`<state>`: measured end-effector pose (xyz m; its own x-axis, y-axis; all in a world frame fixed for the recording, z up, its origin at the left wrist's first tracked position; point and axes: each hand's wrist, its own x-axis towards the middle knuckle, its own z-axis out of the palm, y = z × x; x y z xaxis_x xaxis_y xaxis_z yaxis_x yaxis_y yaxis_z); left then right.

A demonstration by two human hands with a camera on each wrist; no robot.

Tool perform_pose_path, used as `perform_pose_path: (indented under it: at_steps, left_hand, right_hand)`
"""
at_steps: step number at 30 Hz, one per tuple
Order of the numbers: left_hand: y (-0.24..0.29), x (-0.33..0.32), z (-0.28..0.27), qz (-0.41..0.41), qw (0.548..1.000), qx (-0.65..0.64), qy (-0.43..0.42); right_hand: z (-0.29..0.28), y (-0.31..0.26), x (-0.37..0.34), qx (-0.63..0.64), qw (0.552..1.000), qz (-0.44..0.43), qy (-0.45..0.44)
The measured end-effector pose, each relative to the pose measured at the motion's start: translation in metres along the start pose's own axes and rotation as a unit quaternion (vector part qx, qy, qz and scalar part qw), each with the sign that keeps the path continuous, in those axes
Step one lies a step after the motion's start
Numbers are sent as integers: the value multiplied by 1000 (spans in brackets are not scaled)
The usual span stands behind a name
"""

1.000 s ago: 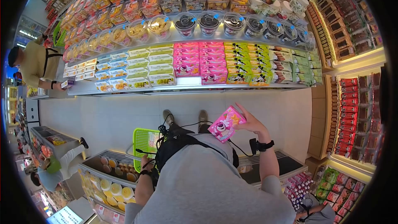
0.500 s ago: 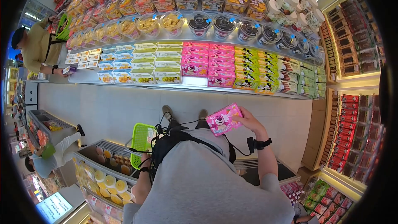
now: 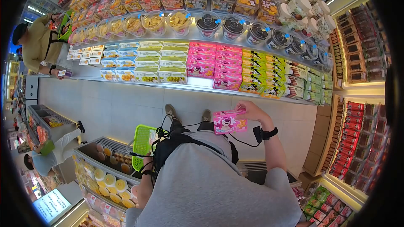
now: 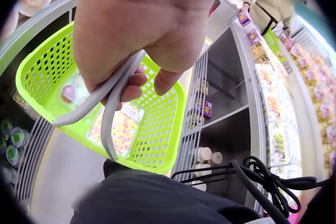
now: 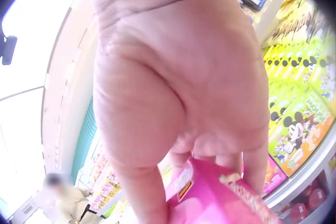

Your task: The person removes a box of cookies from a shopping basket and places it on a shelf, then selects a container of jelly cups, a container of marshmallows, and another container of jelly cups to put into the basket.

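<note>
1. Box (image 3: 230, 122), pink with a cartoon bear on its face, is held in the air before the person's waist, apart from both the counter (image 3: 200, 84) and the basket (image 4: 157, 125).
2. Right hand (image 3: 252, 112) pinches the box near 1 end, thumb on 1 side and fingers on the other, parted only as far as the box between them.
3. Left hand (image 4: 139, 27) is curled closed round the basket's 2 grey handles (image 4: 107, 121), carrying it at the person's left side.
4. In the basket lie a pack of pink and yellow pieces (image 4: 116, 129) and, beside it, another item (image 4: 68, 94) too unclear to name.
5. Across the aisle, 2 pink stacks (image 3: 227, 69) of like boxes stand on the counter, with a bare lit patch in front of the left stack.
6. Step in hand, as I judge it: looking the box over, its printed face towards the head camera.
7. Next move, whether towards basket or counter, would call for a steady pinch that does not crush the card; for the basket, its mouth should be free of the handles.
</note>
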<state>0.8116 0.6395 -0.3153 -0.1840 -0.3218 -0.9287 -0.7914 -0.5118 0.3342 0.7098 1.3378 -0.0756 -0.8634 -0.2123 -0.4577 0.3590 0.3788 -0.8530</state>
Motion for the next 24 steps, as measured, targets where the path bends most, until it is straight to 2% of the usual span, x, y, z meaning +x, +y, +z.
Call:
perform_pose_path:
  at_steps: [1,2,4,7,9,12,16,19,21,24]
  left_hand:
    - [-1,0,-2,0,1000,1,1]
    - [-1,1,-2,0,1000,2,1]
    - [-2,-1,-6,1,1000,5,2]
    - [-9,-2,-13,5,1000,10,0]
    - [-13,-5,-23,9,1000,11,1]
    - [-20,-6,-30,11,1000,9,2]
    - [-28,-2,-23,9,1000,2,5]
    - [-35,-2,-23,7,1000,-6,10]
    - [-36,-4,-24,7,1000,-12,11]
    - [-37,-3,-19,8,1000,-21,12]
  right_hand:
    - [-1,-5,9,-41,997,-48,41]
    - [0,-9,22,-41,997,-48,41]
    - [5,-14,54,-25,980,-137,141]
    - [17,-31,98,-52,969,-160,183]
    - [25,-49,119,-188,932,-163,265]
    - [37,-47,154,-161,930,-155,294]
    - [41,-38,181,-184,924,-159,295]
    - [45,-31,194,-153,932,-147,294]
    - [46,-24,197,-221,912,-130,320]
    - [47,-12,203,-214,920,-117,306]
